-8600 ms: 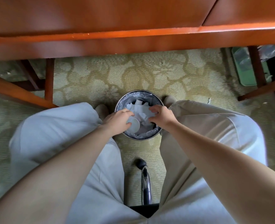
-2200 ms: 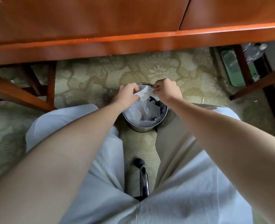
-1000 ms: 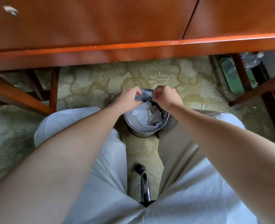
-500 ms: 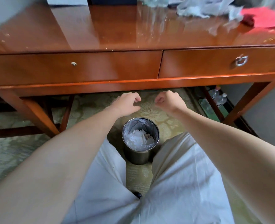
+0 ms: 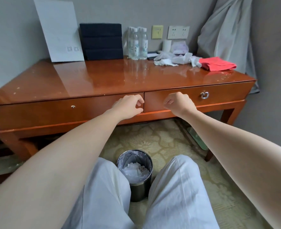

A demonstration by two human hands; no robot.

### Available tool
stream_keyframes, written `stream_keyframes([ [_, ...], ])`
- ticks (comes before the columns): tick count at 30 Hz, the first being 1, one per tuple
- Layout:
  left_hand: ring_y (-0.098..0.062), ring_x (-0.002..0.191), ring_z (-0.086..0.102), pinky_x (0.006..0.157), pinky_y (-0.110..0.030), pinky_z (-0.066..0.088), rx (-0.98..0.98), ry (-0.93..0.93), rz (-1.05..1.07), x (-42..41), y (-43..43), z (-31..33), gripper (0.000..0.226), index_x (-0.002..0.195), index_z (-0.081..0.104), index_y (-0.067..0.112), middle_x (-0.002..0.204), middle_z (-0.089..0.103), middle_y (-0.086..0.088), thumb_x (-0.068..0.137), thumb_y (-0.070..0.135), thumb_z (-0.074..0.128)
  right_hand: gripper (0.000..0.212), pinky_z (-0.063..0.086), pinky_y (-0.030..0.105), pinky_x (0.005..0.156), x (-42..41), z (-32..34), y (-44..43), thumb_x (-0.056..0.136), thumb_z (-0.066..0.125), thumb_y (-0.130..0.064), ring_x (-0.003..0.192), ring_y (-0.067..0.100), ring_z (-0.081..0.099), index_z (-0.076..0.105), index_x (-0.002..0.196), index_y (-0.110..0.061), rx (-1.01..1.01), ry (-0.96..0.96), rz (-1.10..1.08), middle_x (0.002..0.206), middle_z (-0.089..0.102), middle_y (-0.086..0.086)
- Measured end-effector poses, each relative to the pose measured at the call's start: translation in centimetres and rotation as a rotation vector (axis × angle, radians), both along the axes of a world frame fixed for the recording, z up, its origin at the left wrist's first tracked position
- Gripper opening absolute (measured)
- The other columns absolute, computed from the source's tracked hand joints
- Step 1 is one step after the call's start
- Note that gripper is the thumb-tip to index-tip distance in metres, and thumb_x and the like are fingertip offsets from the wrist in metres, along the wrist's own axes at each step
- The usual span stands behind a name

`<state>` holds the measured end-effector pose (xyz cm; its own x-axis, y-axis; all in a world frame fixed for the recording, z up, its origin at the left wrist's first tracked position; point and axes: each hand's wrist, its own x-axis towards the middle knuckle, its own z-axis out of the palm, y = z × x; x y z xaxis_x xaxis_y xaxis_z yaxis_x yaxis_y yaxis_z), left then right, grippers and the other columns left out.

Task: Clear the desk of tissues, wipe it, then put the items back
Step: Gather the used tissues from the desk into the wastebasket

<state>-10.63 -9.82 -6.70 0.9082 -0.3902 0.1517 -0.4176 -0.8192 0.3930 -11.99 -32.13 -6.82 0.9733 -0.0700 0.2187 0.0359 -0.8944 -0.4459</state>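
Crumpled white tissues (image 5: 176,60) lie in a heap at the back right of the glossy wooden desk (image 5: 103,80), next to a folded red cloth (image 5: 217,63). Between my knees on the floor stands a metal waste bin (image 5: 137,184) lined with a bag and holding white tissues. My left hand (image 5: 129,105) and my right hand (image 5: 177,102) hover in front of the desk drawers, above the bin. Both have curled fingers and hold nothing.
At the back of the desk stand a white card (image 5: 58,30), a stack of black boxes (image 5: 101,41), water bottles (image 5: 137,43), a paper roll (image 5: 167,45) and a tissue pack (image 5: 180,47). A grey cloth (image 5: 225,30) hangs at the right. The right drawer has a ring handle (image 5: 204,95).
Both hands have let go of the bin liner and risen from the bin to drawer height. My view has tilted up from the floor to the whole desk top.
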Motion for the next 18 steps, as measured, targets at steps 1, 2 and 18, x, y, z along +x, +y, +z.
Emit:
stream_keyframes([
  [1, -0.016, 0.109, 0.059, 0.096, -0.044, 0.05, -0.013, -0.003, -0.007, 0.3, -0.5, 0.7, 0.029, 0.122, 0.058, 0.029, 0.117, 0.064, 0.011, 0.093, 0.032, 0.063, 0.014, 0.057, 0.038, 0.084, 0.1, 0.7, -0.4, 0.084, 0.063, -0.029, 0.092, 0.025, 0.067, 0.071, 0.094, -0.033, -0.002, 0.0, -0.014, 0.099, 0.073, 0.0],
  [2, -0.016, 0.108, 0.06, 0.096, -0.043, 0.05, -0.025, -0.008, -0.014, 0.6, -0.9, 1.5, 0.029, 0.122, 0.058, 0.028, 0.117, 0.064, 0.01, 0.093, 0.031, 0.063, 0.012, 0.057, 0.039, 0.084, 0.2, 1.3, -0.8, 0.083, 0.063, -0.03, 0.091, 0.025, 0.067, 0.071, 0.091, -0.036, -0.001, -0.002, -0.023, 0.099, 0.073, 0.0],
  [18, -0.019, 0.115, 0.057, 0.097, -0.04, 0.048, -0.044, -0.078, -0.04, 18.1, -10.7, 9.0, 0.041, 0.134, 0.049, 0.022, 0.131, 0.056, 0.0, 0.096, 0.032, 0.059, 0.025, 0.054, 0.04, 0.088, 13.1, 8.2, -11.0, 0.087, 0.069, -0.027, 0.102, 0.023, 0.064, 0.068, 0.111, -0.025, -0.034, -0.003, -0.148, 0.111, 0.07, 0.0],
])
